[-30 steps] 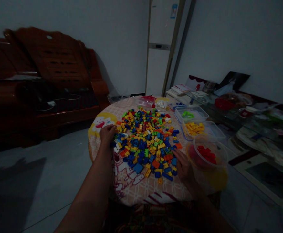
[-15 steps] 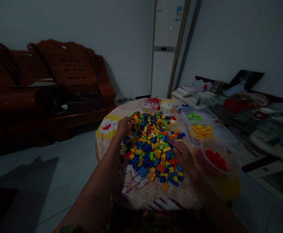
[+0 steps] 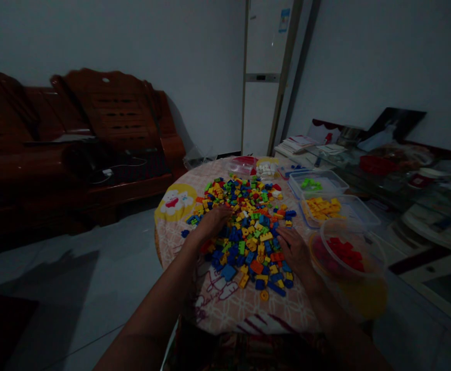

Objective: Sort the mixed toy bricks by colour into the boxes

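A pile of mixed toy building bricks (image 3: 248, 239) in blue, yellow, red, green and orange spreads over the round table. My left hand (image 3: 214, 221) lies over the left middle of the pile, fingers stretched to the right across the bricks; no held brick shows, and its underside is hidden. At the pile's right edge rests my right hand (image 3: 294, 247), its fingers extended and touching or close to the bricks, with nothing visible in them. One blue brick (image 3: 185, 233) lies apart on the left, near my left forearm.
Right of the pile stand clear tubs: one with green bricks (image 3: 311, 184), one with yellow bricks (image 3: 324, 208), and a round one with red bricks (image 3: 345, 253). White bricks (image 3: 266, 168) sit at the back. A cluttered glass-topped stand (image 3: 368, 165) and wooden sofa (image 3: 113, 113) flank the table.
My left hand has moved right and toward me, from the pile's left edge onto its middle. Bricks it covered at the left now show, more spread out. My right hand has hardly moved.
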Tool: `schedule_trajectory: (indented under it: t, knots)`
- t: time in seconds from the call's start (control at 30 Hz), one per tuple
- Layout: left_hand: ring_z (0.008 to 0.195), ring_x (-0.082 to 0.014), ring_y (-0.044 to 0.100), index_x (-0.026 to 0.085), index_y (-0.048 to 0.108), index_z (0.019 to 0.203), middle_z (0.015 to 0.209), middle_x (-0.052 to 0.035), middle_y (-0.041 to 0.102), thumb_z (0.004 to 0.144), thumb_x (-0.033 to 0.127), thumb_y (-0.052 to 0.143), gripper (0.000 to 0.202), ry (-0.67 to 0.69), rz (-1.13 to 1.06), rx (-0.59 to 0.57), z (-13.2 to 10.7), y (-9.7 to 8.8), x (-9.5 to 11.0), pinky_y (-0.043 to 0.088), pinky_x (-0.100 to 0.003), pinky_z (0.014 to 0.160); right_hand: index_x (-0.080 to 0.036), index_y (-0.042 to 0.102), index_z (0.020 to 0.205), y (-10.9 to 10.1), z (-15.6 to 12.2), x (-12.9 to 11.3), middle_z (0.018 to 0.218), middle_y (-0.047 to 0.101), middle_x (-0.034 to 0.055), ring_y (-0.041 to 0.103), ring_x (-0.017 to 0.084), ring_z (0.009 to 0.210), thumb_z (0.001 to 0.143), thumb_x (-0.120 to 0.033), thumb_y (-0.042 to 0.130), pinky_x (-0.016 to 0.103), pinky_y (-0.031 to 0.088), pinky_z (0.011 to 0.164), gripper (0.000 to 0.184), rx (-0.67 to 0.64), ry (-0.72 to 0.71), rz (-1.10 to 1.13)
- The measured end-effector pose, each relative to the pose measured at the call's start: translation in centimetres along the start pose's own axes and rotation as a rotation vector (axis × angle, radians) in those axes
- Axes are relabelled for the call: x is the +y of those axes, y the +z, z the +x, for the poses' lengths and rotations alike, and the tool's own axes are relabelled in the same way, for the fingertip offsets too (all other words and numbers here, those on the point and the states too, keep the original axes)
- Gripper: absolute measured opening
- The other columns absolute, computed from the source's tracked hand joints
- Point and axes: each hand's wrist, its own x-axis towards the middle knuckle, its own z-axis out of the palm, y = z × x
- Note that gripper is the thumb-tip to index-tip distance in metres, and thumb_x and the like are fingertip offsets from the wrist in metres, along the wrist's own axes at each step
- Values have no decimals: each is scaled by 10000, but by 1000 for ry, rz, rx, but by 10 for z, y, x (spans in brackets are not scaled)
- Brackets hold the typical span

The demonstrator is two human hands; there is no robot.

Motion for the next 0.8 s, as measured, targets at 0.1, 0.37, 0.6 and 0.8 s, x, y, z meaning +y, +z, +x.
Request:
schedule_trajectory:
  t: [0.1, 0.37, 0.6, 0.8]
  knots:
    - [1103, -221, 659, 254, 756, 1085, 1181, -50, 723, 891, 185, 490, 337, -42, -58, 12, -9, -8, -4, 503, -320, 978, -210, 724, 1174, 0, 0, -1, 1203, 725, 114, 643, 272, 1152, 986, -328, 465, 546, 437, 1080, 341, 9, -2, 1]
    - [1014, -225, 687, 209, 776, 1061, 1073, -66, 758, 876, 183, 521, 316, -163, 45, 89, 48, -13, -5, 514, -310, 929, -215, 737, 1142, 2, -1, 0, 1146, 744, 109, 665, 272, 1096, 976, -317, 483, 517, 474, 1042, 320, 55, -12, -6]
    - [946, -197, 683, 201, 793, 958, 1003, -64, 761, 842, 135, 517, 307, -54, 121, -92, 85, 7, 3, 500, -247, 847, -210, 743, 1095, -3, -8, -3, 1077, 758, 101, 687, 261, 1025, 980, -301, 483, 495, 498, 1007, 298, 69, -10, -32]
    - [916, -204, 678, 202, 792, 1005, 966, -62, 763, 827, 190, 553, 297, -111, 114, -7, 85, 9, -6, 501, -257, 842, -207, 746, 1101, -5, -25, -3, 1126, 744, 120, 676, 266, 1072, 970, -295, 500, 476, 528, 972, 292, 106, 1, -16]
